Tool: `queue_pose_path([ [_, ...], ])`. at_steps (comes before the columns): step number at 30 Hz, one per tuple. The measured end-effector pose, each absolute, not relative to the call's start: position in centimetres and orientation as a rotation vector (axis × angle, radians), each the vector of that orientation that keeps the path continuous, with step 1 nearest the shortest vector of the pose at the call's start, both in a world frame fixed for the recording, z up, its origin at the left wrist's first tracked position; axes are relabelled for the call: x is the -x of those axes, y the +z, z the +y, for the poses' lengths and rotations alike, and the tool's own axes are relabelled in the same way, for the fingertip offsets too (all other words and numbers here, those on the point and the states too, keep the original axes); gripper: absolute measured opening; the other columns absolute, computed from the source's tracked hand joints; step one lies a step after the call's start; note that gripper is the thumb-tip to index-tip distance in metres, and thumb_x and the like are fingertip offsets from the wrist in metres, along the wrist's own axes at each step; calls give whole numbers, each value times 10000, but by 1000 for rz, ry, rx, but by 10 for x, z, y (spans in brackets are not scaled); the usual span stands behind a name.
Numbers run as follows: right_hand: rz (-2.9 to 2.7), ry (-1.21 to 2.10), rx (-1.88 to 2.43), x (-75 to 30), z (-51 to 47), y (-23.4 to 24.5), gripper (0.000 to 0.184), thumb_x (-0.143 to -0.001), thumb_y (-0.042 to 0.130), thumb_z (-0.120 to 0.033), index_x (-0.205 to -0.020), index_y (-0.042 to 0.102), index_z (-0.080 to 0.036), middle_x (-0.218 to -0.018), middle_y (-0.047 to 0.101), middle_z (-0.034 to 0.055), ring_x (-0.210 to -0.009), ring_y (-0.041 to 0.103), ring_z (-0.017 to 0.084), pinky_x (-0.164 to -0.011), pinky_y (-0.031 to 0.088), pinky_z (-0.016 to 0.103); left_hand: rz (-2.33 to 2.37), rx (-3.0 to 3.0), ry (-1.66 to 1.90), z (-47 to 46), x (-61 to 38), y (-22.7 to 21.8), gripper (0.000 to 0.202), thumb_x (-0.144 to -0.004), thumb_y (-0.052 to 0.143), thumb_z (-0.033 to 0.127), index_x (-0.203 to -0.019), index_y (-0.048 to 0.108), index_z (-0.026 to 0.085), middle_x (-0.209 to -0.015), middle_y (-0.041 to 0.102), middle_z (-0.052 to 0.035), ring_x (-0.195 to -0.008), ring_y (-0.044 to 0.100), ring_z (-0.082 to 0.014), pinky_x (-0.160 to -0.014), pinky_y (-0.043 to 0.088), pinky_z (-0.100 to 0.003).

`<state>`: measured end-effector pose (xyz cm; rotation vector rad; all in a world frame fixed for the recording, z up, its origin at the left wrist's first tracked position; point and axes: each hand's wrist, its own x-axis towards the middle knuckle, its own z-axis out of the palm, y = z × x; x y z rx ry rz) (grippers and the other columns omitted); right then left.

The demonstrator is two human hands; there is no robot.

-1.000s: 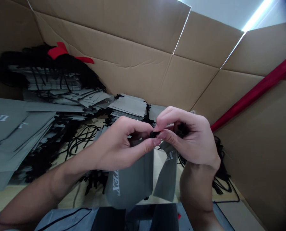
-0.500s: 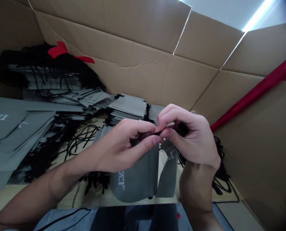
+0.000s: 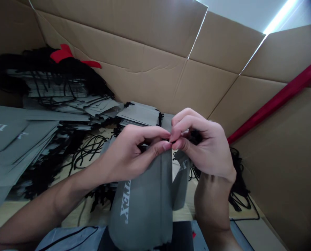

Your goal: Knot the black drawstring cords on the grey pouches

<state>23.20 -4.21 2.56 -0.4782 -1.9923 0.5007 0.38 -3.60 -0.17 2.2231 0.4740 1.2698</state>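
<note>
**A:** While both hands are raised in the middle of the view, a grey fabric pouch (image 3: 142,205) is held up by its top edge. The left hand (image 3: 126,157) is pinched shut on the upper hem, thumb pressed against the forefinger. The right hand (image 3: 205,146) is pinched as well, fingertips meeting the left ones right at the pouch's mouth, and a bit of black cord (image 3: 194,136) is seen tucked in its curled fingers. White lettering is printed down the pouch's side.

**B:** Is the pouch resting on anything?

**A:** Hard to say. It is hung from the fingers, and its bottom is cut off by the lower edge of the view. A second grey flap (image 3: 181,184) is seen just behind it, under the right hand; whether it's part of the same pouch can't be told.

**B:** What's around?

**A:** A wooden surface (image 3: 4,212) is seen below, littered with loose black cords (image 3: 90,150). A stack of flat grey bags (image 3: 16,146) is spread on the left, another messy pile (image 3: 56,90) is stacked further back with something red (image 3: 63,54) on top, and a small neat stack (image 3: 142,115) is set just behind the hands. Everything is walled in by cardboard panels (image 3: 145,45), and a red bar (image 3: 275,101) is run diagonally on the right.
</note>
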Motion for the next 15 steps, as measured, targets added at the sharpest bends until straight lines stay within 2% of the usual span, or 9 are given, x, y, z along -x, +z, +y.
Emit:
queue_pose_path([
  [4, -1949, 538, 457, -231, -40, 23, 197, -991, 950, -269, -903, 788, -199, -952, 716, 16, -846, 645, 151, -756, 521, 295, 441, -2337, 1396, -38, -7, -5, 175, -1114, 715, 233, -1095, 858, 134, -838, 799, 2, -725, 682, -90, -698, 519, -188],
  [10, -1883, 686, 391, -223, -37, 18, 214, -1055, 872, -259, -897, 749, -184, -917, 696, 16, -834, 639, 137, -764, 538, 275, 411, -2300, 1415, -40, -8, -1, 163, -1063, 704, 160, -1011, 854, 127, -796, 802, 4, -638, 612, -74, -615, 468, -181],
  [15, -1833, 771, 449, -221, -39, 18, 252, -1045, 889, -326, -891, 742, -190, -870, 683, 11, -779, 629, 135, -699, 535, 262, 438, -2195, 1288, -38, -4, 4, 173, -1076, 712, 223, -989, 840, 145, -718, 703, 30, -614, 518, -84, -566, 409, -202],
])
